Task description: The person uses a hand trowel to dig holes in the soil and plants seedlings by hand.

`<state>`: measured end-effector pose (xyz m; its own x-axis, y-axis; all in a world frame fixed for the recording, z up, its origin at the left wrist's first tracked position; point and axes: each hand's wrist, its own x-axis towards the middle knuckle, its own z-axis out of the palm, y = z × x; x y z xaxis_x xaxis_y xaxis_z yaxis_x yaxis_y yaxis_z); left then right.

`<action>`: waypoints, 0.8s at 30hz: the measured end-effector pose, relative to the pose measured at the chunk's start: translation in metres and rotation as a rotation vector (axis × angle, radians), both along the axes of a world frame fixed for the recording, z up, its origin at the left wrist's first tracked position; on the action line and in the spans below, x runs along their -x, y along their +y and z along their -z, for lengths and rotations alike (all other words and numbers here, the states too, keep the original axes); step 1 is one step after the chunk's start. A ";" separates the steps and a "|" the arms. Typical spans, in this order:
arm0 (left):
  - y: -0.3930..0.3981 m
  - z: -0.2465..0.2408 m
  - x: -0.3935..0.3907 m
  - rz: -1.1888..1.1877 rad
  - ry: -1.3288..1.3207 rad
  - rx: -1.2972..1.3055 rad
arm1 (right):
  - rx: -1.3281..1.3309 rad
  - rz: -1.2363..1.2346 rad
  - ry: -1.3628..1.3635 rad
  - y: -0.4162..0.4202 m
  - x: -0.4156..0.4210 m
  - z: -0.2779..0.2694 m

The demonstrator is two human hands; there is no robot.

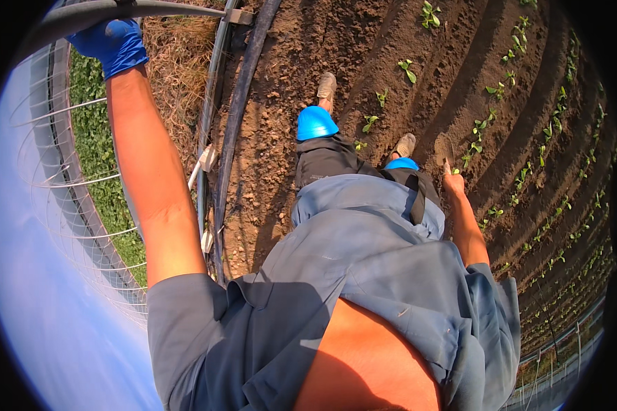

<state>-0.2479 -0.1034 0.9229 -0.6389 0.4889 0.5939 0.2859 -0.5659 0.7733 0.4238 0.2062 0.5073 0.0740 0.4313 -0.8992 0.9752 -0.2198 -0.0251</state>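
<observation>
My left hand (pixel 110 43), in a blue glove, is raised at the upper left against a grey greenhouse hoop pipe (pixel 177 8). Its fingers go behind the pipe and are partly hidden. My bare right hand (pixel 453 183) is low on the right, beside a row of seedlings. It holds what looks like a soil-coloured hand trowel (pixel 443 147), its blade hard to tell from the earth behind it. Small green leaves (pixel 456 171) show right by the knuckles. Several seedlings (pixel 370 122) grow in a row between the two arms.
My shoes (pixel 327 85) stand on brown soil (pixel 267 154), with blue coverings (pixel 316 123) above them. A black hose (pixel 239 103) and a metal rail (pixel 213 92) run along the left edge. Dry grass (pixel 177 67) lies beyond. Planted ridges (pixel 519 154) fill the right side.
</observation>
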 end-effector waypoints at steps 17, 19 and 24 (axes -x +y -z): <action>0.014 0.496 -0.190 -0.267 -0.316 1.381 | -0.096 -0.169 0.648 -0.170 0.244 0.258; -0.006 0.566 -0.233 -0.173 -0.303 1.555 | 0.055 -0.041 0.602 -0.180 0.312 0.257; -0.023 0.658 -0.265 0.329 0.119 1.875 | 0.008 0.116 0.683 -0.180 0.389 0.348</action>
<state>0.0171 -0.1268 0.2645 -0.4015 0.5395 -0.7401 0.4469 0.8208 0.3559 0.0344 0.0263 0.1596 -0.4648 0.4481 -0.7637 0.7115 -0.3244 -0.6233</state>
